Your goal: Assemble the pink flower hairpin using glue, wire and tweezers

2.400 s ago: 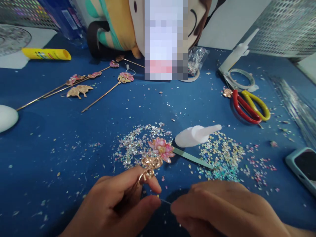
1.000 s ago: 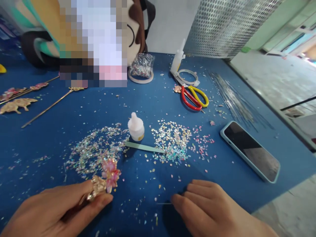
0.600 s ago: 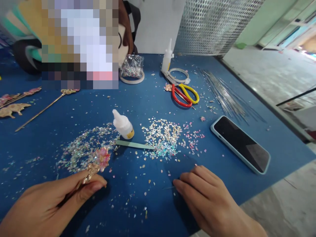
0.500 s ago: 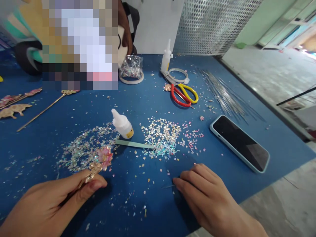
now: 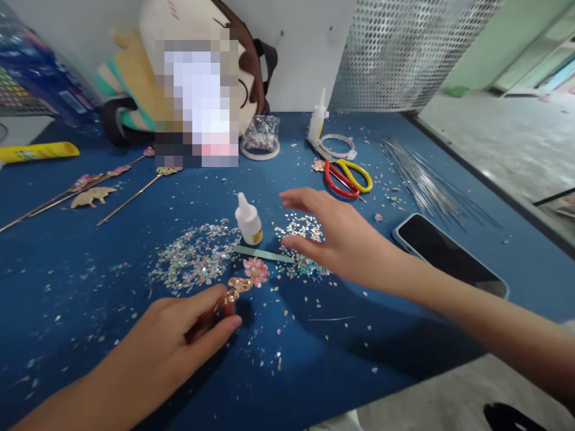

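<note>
Head view shows the left hand (image 5: 179,335) with fingers (image 5: 224,323) pinching a gold hairpin (image 5: 238,283) with pink flower, low over the blue surface (image 5: 90,263). The right hand (image 5: 341,239) hovers with spread, released fingers above the sequins (image 5: 300,230), near the small glue bottle (image 5: 248,219). A thin wire (image 5: 330,318), maybe a needle, lies beside.

Left hand (image 5: 179,335) pinched shut; right hand (image 5: 341,239) outstretched, open.

Glue bottle (image 5: 248,220) beside right hand (image 5: 341,239)
</note>
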`<state>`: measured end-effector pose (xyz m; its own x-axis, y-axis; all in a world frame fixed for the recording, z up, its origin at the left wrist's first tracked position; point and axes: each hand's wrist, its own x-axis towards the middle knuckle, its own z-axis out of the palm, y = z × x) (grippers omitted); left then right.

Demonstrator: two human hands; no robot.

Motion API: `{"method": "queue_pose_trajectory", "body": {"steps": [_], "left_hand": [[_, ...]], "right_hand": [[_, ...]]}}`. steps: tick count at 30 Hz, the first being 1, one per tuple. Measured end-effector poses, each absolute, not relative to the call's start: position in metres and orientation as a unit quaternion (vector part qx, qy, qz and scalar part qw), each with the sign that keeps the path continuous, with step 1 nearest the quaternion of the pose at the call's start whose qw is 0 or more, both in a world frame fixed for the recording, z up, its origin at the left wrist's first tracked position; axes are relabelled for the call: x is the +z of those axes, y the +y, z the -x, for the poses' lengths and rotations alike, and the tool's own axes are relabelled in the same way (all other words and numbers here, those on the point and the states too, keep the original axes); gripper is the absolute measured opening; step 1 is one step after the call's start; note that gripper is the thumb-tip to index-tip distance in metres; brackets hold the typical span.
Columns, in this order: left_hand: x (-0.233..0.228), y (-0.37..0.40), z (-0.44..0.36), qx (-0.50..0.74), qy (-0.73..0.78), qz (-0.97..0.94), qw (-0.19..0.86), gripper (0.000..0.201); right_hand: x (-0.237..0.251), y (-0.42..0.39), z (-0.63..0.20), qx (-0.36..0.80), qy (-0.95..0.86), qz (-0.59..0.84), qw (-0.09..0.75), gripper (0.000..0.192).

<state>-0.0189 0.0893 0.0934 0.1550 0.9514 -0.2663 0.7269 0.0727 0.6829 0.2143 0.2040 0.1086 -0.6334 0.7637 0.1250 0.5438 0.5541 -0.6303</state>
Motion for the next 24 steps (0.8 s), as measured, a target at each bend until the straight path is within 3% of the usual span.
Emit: {"method": "queue_pose_trajectory", "body": {"steps": [3, 8, 13, 18, 24], "left_hand": [[0.096, 0.088, 0.018, 0.163, 0.624, -0.663, 0.379, 0.032], [0.094, 0.084, 0.025, 0.184, 0.603, -0.677, 0.379, 0.040], [0.086, 0.079, 0.032, 0.189, 0.588, -0.691, 0.377, 0.042], [0.078, 0.076, 0.038, 0.155, 0.561, -0.739, 0.340, 0.047], [0.083, 0.075, 0.039, 0.144, 0.548, -0.761, 0.317, 0.062]], "right_hand": [[0.101, 0.229, -0.182, 0.322, -0.855, 0.373, 0.162, 0.064], [0.092, 0.238, -0.161, 0.385, -0.845, 0.343, 0.140, 0.020], [0.110, 0.235, -0.176, 0.428, -0.812, 0.336, 0.211, 0.019], [0.138, 0.237, -0.190, 0.501, -0.736, 0.295, 0.346, 0.017], [0.149, 0.232, -0.186, 0.496, -0.742, 0.299, 0.337, 0.016]]}}
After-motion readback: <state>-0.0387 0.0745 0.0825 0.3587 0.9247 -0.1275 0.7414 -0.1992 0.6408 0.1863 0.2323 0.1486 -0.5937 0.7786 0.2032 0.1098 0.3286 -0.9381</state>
